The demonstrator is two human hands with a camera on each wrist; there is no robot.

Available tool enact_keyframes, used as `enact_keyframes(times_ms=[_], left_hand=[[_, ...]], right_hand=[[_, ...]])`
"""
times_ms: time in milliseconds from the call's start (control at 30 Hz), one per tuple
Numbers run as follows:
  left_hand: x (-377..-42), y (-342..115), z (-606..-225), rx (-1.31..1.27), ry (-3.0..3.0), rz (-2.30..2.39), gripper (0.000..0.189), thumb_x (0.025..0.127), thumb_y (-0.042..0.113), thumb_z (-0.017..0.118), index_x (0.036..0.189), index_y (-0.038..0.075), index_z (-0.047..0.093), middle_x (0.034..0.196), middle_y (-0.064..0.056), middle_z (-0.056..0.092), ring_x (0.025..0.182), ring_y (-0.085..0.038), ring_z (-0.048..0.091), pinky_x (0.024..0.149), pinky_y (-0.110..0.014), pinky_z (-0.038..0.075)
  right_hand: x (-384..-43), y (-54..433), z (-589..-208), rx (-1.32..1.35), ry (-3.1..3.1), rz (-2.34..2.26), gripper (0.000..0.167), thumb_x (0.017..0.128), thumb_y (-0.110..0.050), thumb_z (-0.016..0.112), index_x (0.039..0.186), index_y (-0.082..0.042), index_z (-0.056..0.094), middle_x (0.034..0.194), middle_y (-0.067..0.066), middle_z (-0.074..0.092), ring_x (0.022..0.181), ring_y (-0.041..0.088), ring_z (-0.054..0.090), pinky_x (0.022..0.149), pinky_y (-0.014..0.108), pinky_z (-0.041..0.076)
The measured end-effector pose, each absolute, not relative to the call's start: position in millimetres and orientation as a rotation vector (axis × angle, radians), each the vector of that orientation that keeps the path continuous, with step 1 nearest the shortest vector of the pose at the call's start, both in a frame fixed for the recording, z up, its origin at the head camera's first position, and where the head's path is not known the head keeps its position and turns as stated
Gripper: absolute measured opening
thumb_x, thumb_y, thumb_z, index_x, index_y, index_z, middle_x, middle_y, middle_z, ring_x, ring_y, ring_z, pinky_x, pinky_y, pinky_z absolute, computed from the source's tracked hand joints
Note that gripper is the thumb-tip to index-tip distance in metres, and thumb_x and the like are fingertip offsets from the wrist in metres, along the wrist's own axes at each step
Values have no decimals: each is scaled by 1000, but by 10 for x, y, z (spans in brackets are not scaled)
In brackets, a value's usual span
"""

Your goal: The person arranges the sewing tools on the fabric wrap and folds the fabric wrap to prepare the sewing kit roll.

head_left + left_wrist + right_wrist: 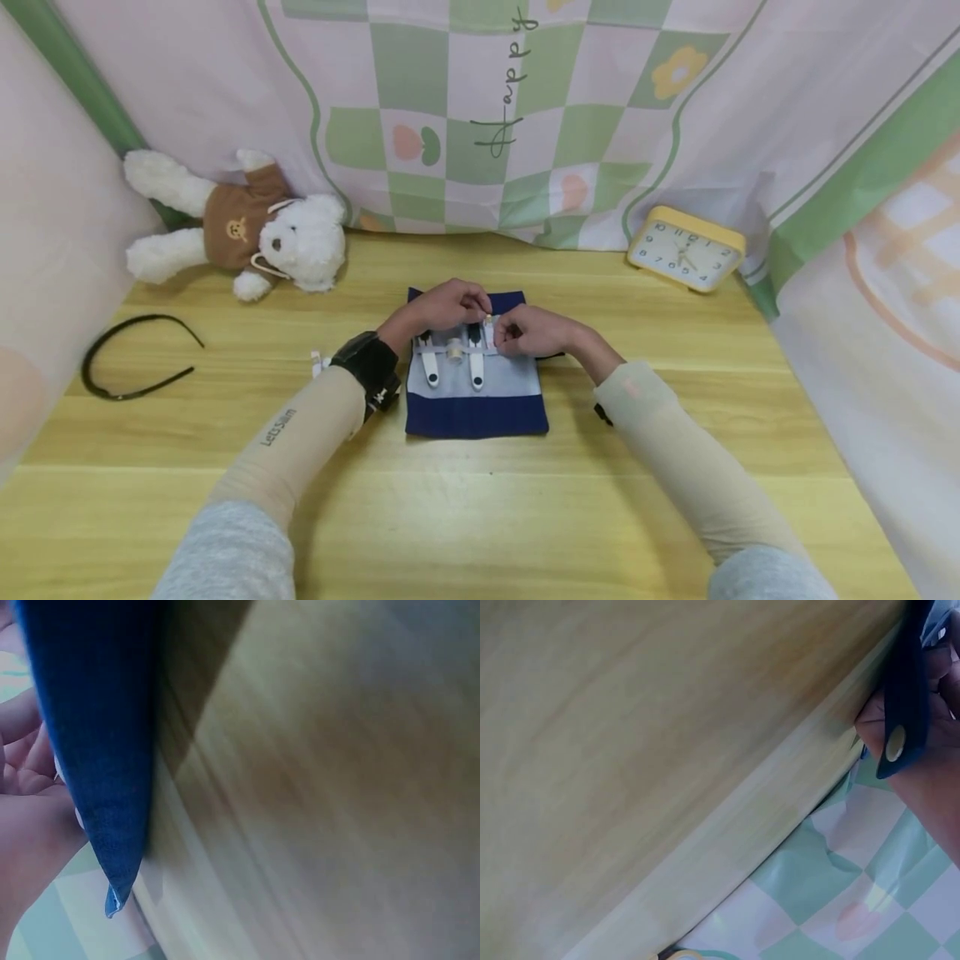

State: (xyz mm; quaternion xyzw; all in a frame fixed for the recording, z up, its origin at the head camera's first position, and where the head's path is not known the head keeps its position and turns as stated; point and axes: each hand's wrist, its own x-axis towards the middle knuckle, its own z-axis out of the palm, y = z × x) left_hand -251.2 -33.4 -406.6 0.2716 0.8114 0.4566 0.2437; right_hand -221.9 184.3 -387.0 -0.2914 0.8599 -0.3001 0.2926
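Observation:
A navy fabric roll point(476, 417) lies unfolded on the table, its pale grey inside facing up. Across it runs an elastic band, holding two white-handled tools point(430, 367) with black heads and a thread spool point(454, 350) between them. Right of these is a slim white piece point(490, 333) with an orange-tinted top. My right hand point(536, 329) has curled fingers pinching at its side. From the upper left my left hand point(448, 304) reaches over the roll, fingertips right at the piece's top; I cannot tell whether they grip it. The left wrist view shows a raised navy edge point(94, 735).
A small white object point(318, 363) lies beside my left wrist. Farther left are a black headband point(90, 358) and a white plush toy point(307, 242) in a brown top. A yellow clock point(686, 250) stands at back right, before the checked curtain point(480, 142).

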Motion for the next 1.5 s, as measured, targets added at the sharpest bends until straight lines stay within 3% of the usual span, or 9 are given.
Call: enact_keyframes(times_ms=[300,933,1333,1500], left_hand=[[-2498,-306,-4057,797,2293,1132,17,104,10,60,112,6,74,106,-7,70,94,-20,64,86,-35,51],[-2474,-300,-4077,905,2233,1125,16,101,4,63,110,0,75,99,-10,71,87,-21,65,79,-32,52],[-2562,-323,-4062,939,2209,1069,16,99,3,65,110,-1,76,101,-11,72,88,-21,65,80,-33,52],[-2578,-344,-4045,946,2221,1087,17,99,4,66,111,-1,76,103,-12,72,88,-21,65,80,-32,52]], right_hand=[[-2219,1835,-3866,-782,2289,-788,17,98,1,52,96,-3,68,80,4,60,67,16,47,67,31,41],[-2202,1821,-3863,-711,2292,-783,16,99,1,51,99,-2,67,84,6,61,71,18,50,67,31,42],[-2188,1798,-3875,-745,2275,-875,19,102,0,48,88,-3,60,70,1,46,60,15,36,65,31,35],[-2198,1838,-3908,-752,2319,-927,12,102,-3,55,95,-2,65,81,5,58,68,17,46,69,33,40]])
